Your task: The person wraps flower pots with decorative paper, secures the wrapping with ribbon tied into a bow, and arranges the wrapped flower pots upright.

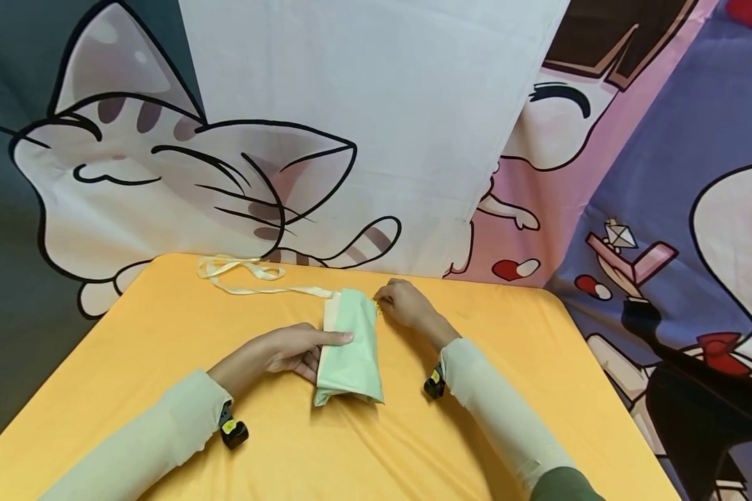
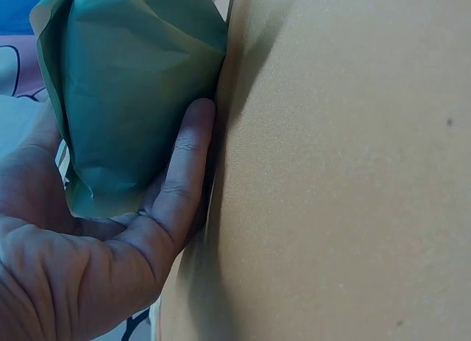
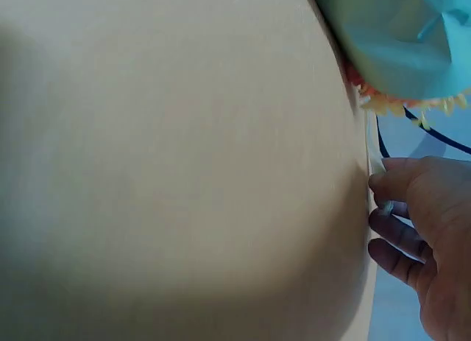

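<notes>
Right wrist view, unlike left, shows likely petals [image 3: 384, 105] edging green wrapping [image 3: 405, 50]

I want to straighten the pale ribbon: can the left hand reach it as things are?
Probably yes: only yellow cloth shows between the left hand and the pale ribbon. However, this hand holds the green wrapped bundle, so it would likely need to let go first.
</notes>
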`<state>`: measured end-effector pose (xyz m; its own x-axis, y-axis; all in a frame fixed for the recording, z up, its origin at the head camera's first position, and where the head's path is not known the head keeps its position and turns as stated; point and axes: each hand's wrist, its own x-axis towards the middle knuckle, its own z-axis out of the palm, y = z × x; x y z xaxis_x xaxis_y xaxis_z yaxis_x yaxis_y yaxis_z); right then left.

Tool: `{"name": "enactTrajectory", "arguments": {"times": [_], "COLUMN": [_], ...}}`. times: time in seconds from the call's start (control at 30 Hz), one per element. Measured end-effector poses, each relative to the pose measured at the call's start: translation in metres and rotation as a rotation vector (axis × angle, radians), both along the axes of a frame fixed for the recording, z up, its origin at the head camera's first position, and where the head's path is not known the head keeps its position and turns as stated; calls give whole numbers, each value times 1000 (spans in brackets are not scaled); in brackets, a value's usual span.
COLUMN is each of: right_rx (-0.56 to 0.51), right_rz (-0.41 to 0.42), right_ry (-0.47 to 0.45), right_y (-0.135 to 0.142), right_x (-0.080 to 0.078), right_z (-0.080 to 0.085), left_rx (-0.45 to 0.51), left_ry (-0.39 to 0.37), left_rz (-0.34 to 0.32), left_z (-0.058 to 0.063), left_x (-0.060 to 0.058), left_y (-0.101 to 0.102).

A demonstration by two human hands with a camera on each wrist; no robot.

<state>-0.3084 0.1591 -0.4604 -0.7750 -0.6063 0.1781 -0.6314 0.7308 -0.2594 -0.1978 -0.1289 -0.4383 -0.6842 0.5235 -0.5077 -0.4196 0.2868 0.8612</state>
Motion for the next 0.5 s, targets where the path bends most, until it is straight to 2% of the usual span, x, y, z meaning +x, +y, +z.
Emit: {"name": "enactTrajectory", "arguments": {"times": [0.17, 0.5], "right_rx": [6, -3], "right_rz": [-64, -190], "right_ry": [-16, -44], "right_y": [24, 96], "right_x": [4, 16], "right_z": [4, 5], "left_rx": [13, 30], "left_ry": [5, 9], "left_rz": [-4, -4], "left_z": [-1, -2], "left_x": [0, 1], "left_y": [-2, -2]}}
